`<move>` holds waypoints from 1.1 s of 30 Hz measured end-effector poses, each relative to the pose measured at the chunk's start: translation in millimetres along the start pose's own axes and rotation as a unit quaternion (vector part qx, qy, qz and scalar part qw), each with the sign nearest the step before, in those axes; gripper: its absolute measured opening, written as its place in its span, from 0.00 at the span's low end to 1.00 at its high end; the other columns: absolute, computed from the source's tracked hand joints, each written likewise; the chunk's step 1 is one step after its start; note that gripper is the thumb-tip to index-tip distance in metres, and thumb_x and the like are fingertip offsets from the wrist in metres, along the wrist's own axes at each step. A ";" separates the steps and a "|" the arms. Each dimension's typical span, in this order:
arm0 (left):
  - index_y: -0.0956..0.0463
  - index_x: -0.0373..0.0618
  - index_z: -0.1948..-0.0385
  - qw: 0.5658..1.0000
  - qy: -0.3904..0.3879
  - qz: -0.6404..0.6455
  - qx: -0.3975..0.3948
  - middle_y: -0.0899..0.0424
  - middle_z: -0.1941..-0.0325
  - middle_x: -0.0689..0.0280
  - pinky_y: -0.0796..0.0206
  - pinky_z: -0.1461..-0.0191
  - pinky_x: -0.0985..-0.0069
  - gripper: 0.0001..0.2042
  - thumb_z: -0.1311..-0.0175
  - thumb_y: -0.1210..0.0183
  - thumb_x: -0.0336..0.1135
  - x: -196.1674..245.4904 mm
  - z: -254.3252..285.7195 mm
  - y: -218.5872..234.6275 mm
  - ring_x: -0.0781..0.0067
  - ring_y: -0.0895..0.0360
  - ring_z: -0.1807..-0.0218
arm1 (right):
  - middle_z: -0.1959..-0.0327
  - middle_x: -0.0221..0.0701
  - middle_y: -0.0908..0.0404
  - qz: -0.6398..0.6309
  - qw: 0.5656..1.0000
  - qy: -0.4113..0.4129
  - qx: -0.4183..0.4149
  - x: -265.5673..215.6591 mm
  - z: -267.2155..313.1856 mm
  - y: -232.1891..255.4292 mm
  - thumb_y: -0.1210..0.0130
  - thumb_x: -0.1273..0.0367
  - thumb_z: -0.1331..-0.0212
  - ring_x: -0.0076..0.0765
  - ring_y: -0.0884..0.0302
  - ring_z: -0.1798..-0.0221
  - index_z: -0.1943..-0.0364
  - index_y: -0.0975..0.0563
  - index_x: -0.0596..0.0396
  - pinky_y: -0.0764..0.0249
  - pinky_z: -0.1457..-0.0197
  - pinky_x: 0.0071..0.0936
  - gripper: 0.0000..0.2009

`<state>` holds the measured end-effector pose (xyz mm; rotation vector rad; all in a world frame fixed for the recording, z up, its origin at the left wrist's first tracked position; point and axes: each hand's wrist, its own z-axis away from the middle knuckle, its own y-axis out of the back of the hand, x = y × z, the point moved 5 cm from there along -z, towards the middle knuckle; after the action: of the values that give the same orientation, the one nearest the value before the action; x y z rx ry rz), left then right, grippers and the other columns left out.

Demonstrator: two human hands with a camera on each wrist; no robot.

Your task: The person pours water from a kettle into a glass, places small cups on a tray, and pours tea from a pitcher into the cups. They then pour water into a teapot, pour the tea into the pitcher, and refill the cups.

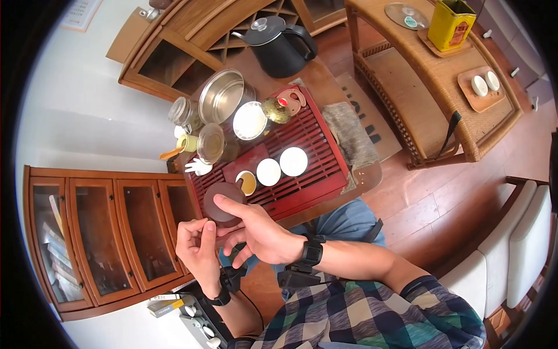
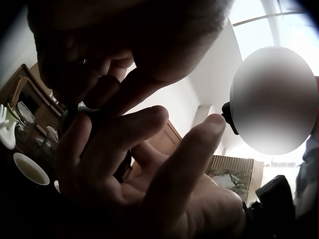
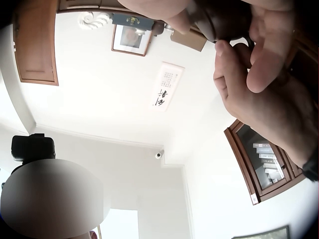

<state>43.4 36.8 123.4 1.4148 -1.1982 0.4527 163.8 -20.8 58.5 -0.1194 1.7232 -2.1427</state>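
A round dark brown pot is held over the near left corner of the red slatted tray. My right hand grips it, thumb on its top and other fingers partly hidden below. My left hand is at the pot's near edge, thumb and forefinger together. In the right wrist view, the left hand pinches by a small loop on the dark pot. The left wrist view is dark, with both hands close together. Beside the pot is a cup of yellowish liquid, then two white cups.
Behind stand a glass jar, a metal bowl, a white bowl, a patterned round pot and a black kettle. A grey cloth lies right of the tray. A wicker stand is farther right.
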 end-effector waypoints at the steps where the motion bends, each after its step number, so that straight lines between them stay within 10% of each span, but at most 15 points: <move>1: 0.24 0.38 0.63 1.000 0.019 0.007 -0.013 0.21 0.69 0.71 0.40 0.68 0.87 0.04 0.29 0.37 0.25 1.9 1.3 -2.3 0.88 0.30 0.72 | 0.61 0.36 0.27 -0.004 1.000 0.003 0.004 -0.4 2.6 1.8 0.42 0.36 0.37 0.32 0.23 0.72 0.51 0.25 0.58 0.21 0.76 0.36 0.35; 12: 0.23 0.36 0.62 0.997 0.054 -0.029 -0.049 0.18 0.66 0.68 0.31 0.62 0.85 0.03 0.30 0.37 0.23 14.0 -1.3 -22.8 0.84 0.20 0.66 | 0.62 0.32 0.25 -0.039 0.999 -0.014 -0.003 -2.8 8.8 17.0 0.44 0.34 0.37 0.30 0.22 0.72 0.52 0.23 0.53 0.20 0.72 0.39 0.34; 14: 0.23 0.40 0.63 0.997 0.038 -0.042 -0.054 0.20 0.70 0.73 0.43 0.73 0.88 0.03 0.29 0.38 0.25 19.2 -3.8 -28.0 0.91 0.32 0.74 | 0.62 0.32 0.25 -0.045 0.999 -0.015 -0.008 -3.6 9.1 17.9 0.44 0.34 0.38 0.30 0.22 0.72 0.52 0.23 0.52 0.19 0.71 0.39 0.34; 33: 0.22 0.41 0.64 0.992 0.041 -0.097 -0.070 0.21 0.71 0.75 0.46 0.72 0.88 0.03 0.30 0.36 0.27 35.4 -13.4 -31.5 0.92 0.34 0.74 | 0.56 0.34 0.29 -0.089 0.993 -0.029 -0.067 -0.6 4.2 19.2 0.41 0.34 0.41 0.33 0.22 0.64 0.49 0.25 0.50 0.20 0.65 0.42 0.35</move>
<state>89.0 28.7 140.2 1.3631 -0.9952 0.2829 170.3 -27.8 41.3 -0.3820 1.8850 -2.1188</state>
